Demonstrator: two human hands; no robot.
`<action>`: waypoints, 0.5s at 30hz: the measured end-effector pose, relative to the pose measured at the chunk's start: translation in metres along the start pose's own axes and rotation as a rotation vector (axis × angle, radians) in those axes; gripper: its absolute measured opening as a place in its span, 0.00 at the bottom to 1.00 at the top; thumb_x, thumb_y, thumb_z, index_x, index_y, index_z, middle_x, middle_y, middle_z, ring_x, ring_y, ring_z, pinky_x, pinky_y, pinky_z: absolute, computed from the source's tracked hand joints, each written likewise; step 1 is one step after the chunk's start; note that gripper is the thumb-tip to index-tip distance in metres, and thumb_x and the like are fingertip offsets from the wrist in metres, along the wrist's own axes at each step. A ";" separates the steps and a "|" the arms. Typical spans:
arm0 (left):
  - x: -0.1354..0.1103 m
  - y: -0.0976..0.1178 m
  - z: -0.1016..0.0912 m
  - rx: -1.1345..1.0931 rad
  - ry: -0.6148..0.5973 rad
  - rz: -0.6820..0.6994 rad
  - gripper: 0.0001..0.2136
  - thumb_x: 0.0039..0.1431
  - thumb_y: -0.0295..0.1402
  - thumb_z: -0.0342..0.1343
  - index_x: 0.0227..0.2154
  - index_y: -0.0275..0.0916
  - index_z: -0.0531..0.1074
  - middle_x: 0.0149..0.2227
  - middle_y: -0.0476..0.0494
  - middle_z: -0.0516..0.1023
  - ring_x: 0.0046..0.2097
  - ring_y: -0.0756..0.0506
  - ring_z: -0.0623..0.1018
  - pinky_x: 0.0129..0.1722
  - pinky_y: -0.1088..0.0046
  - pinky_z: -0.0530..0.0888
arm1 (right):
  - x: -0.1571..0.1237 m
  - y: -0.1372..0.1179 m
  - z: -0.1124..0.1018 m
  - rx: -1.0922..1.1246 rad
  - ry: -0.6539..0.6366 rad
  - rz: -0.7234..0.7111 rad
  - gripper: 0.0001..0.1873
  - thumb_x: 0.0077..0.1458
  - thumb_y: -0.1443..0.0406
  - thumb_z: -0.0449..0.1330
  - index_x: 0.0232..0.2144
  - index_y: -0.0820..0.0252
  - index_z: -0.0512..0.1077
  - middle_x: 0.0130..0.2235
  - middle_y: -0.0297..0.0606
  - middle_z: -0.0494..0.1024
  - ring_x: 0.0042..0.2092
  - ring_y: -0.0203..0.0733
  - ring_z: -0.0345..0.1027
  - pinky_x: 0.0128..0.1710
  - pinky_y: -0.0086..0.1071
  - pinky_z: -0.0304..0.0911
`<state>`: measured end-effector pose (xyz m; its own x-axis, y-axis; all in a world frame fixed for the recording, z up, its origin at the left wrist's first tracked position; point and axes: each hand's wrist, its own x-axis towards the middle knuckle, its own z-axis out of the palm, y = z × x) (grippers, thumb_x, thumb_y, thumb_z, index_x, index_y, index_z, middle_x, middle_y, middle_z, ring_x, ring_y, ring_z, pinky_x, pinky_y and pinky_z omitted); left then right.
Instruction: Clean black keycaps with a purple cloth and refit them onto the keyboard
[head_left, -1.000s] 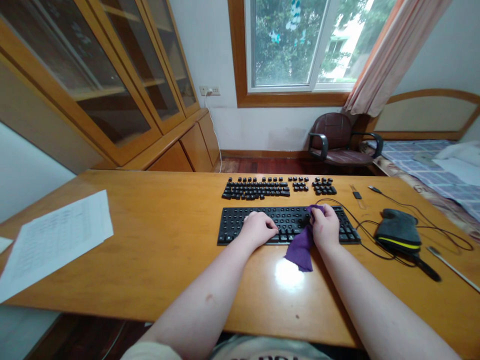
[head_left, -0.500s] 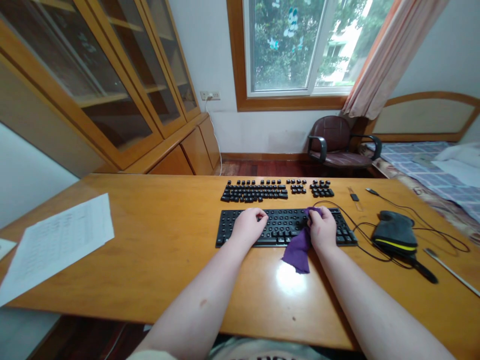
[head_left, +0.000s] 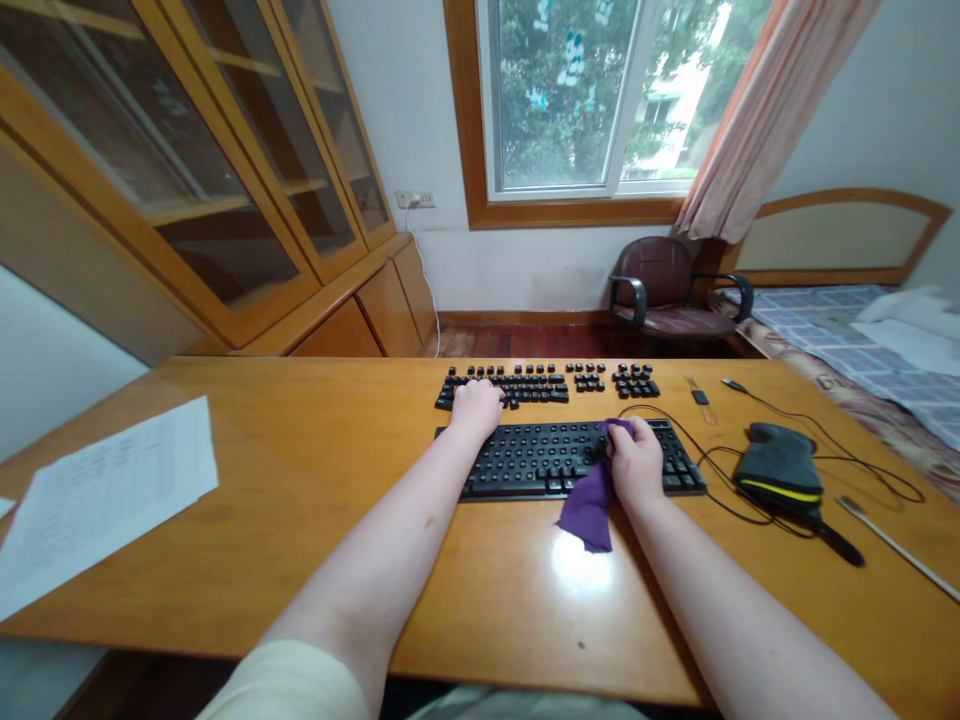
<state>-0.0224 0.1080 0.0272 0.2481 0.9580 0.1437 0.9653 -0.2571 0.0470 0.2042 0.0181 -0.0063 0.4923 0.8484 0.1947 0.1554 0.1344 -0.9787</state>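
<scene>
My left hand (head_left: 478,408) is over the left part of the loose black keycaps (head_left: 536,388), laid out in rows at the back of the desk. Its fingers are bent down and drawn together among the caps; their tips are hidden, so I cannot make out what they hold. A black keyboard (head_left: 525,455) with its keycaps off lies in front of the rows, partly under my left wrist. My right hand (head_left: 637,460) is closed on a purple cloth (head_left: 589,510) at the keyboard's right part. The cloth's loose end hangs over the front edge onto the desk.
Right of the keyboard lie a black cable (head_left: 739,515), a grey pouch (head_left: 780,465) with a yellow stripe, a small wire tool (head_left: 700,397), a USB plug (head_left: 735,384) and a thin white stick (head_left: 900,550). Printed paper sheets (head_left: 120,490) lie at the left.
My left hand has moved forward from above the keyboard to the loose keycaps. My right hand stays at the keyboard with the cloth. The view has shifted slightly.
</scene>
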 end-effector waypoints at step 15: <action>-0.005 -0.001 0.009 -0.016 -0.023 0.023 0.11 0.54 0.32 0.51 0.39 0.45 0.76 0.43 0.42 0.74 0.46 0.41 0.70 0.46 0.64 0.65 | 0.000 0.002 -0.001 -0.037 -0.028 0.001 0.10 0.48 0.63 0.56 0.19 0.58 0.60 0.16 0.25 0.60 0.20 0.33 0.52 0.21 0.27 0.49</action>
<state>-0.0238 0.1044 0.0175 0.2725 0.9543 0.1225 0.9578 -0.2812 0.0597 0.2058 0.0178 -0.0080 0.4684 0.8625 0.1917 0.1868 0.1155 -0.9756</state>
